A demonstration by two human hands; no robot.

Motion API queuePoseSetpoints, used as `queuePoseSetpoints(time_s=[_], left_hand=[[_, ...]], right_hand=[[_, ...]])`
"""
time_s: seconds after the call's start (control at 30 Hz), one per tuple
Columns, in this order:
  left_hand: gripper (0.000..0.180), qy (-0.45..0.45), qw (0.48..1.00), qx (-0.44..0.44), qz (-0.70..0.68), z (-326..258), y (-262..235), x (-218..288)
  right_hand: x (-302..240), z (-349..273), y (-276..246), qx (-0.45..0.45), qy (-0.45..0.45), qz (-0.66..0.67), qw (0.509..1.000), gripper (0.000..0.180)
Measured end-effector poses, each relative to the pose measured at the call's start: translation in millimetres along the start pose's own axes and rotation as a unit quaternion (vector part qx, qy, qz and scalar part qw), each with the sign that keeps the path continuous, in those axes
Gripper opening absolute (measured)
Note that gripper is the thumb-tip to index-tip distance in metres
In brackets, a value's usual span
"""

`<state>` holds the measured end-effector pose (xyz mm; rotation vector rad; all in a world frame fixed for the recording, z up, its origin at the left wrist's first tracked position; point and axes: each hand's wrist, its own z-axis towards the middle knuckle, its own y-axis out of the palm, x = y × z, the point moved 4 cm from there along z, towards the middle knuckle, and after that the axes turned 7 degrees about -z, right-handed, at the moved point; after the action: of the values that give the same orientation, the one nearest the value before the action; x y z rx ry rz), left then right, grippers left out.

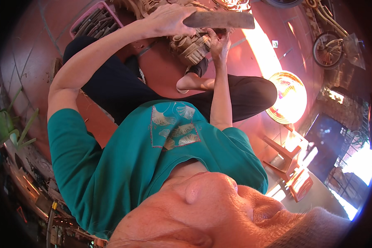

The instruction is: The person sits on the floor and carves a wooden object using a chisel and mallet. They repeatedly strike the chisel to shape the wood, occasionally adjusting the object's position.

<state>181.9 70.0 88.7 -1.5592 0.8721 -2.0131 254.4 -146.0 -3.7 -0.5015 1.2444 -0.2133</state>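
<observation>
My left hand (pixel 169 20) is closed round one end of a flat brown wooden bar (pixel 225 20), a mallet by its look, held level above the work. Below it stands a carved wooden piece (pixel 191 48) with curled relief, resting on the floor by my bare foot. My right hand (pixel 220 46) is at the right side of the carving, under the bar, its fingers bent and the thumb raised. A thin dark carving tool (pixel 202 33) shows at its fingers; most of it is hidden by the bar and the hand.
A pink basket (pixel 97 20) of several dark hand tools sits on the red tiled floor (pixel 37 66) at upper left. To the right are a round woven tray (pixel 288 97) in bright sun, a low wooden stool (pixel 282 159) and a bicycle wheel (pixel 327 49). Green plants (pixel 6 124) stand far left.
</observation>
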Motion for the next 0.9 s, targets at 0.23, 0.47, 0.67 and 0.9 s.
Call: queuePoseSetpoints(time_s=[0.23,0.47,0.67,0.9], left_hand=[[0.071,0.01,0.994,0.054,-0.1,4,-31,28],[0.067,0.053,0.995,0.019,-0.08,3,-8,24],[0.056,0.024,0.995,-0.084,0.046,0,6,26],[0.065,0.01,0.999,-0.012,-0.049,-2,-3,31]], right_hand=[[28,2,8,0.005,-0.025,0.061,0.998,0.029],[18,-4,5,0.006,-0.034,-0.013,0.999,0.032],[14,-6,3,0.058,-0.2,-0.177,0.962,0.029],[7,-6,6,0.005,-0.035,-0.015,0.999,0.034]])
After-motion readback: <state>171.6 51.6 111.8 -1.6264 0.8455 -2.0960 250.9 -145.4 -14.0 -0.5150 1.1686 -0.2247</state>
